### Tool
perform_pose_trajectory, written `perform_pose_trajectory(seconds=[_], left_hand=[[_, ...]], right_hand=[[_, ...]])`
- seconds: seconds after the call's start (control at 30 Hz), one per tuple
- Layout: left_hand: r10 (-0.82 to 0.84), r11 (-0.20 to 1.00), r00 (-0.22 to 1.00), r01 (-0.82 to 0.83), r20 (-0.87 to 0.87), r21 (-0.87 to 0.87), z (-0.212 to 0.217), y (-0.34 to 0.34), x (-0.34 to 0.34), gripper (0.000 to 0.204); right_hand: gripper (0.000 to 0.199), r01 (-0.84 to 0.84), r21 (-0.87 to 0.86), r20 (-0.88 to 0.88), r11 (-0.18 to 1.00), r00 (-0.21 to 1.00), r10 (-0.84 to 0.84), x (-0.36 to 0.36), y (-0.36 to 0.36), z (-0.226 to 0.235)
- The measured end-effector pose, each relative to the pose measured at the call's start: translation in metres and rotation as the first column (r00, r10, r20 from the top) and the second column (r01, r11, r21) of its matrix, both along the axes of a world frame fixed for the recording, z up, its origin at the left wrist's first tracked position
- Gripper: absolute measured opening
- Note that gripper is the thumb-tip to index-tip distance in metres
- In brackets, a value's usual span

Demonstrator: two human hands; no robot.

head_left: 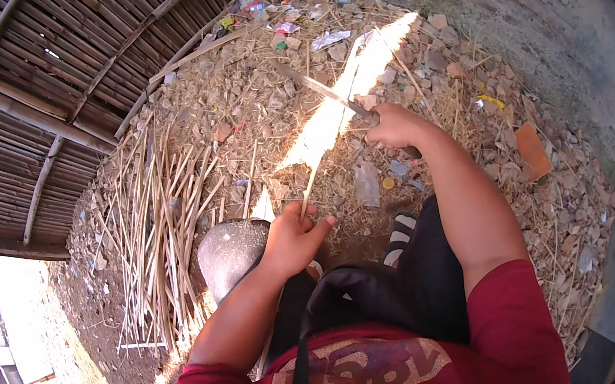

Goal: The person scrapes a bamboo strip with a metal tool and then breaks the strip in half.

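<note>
Leftmost, stick pile (161,244): loose on the rubble (257,112).
Left grip (289,243): I'm pinching one thin stick (310,185), its free end pointing far.
Right grip (397,128): closed around my long knife (321,89), tip slanting far and left.
Risk: should the stick twist, the knife could glance onto my left fingers.

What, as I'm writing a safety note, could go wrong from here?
The long-bladed knife in the right hand might slip and cut the bare left hand.
The thin strip held in that left hand could splinter into the skin.
Loose rubble covers much of the ground, so footing may be unsteady.
</note>
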State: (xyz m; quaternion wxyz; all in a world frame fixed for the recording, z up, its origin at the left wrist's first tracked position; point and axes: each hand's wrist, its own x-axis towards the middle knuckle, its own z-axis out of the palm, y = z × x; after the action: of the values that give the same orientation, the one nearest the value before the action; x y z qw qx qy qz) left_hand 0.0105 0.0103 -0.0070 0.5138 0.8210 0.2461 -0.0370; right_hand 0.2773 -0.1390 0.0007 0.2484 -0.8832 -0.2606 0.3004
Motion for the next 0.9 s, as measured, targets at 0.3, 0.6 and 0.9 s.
perform_pose_trajectory(seconds=[0.3,0.6,0.9], left_hand=[[-0.015,1.000,0.999,0.015,-0.029,-0.005,-0.001,-0.003,0.001,0.039],[-0.016,1.000,1.000,0.016,0.018,-0.022,-0.012,0.000,0.003,0.039],[0.023,0.979,0.998,-0.010,0.062,-0.205,-0.007,0.004,0.002,0.032]], right_hand=[[0.040,-0.132,0.011,0.201,0.991,0.971,0.127,-0.007,0.002,-0.026],[0.035,-0.453,-0.094,0.280,0.886,0.842,0.461,-0.059,0.013,0.022],[0.042,-0.389,-0.011,0.190,0.921,0.904,0.383,-0.046,-0.002,0.039]])
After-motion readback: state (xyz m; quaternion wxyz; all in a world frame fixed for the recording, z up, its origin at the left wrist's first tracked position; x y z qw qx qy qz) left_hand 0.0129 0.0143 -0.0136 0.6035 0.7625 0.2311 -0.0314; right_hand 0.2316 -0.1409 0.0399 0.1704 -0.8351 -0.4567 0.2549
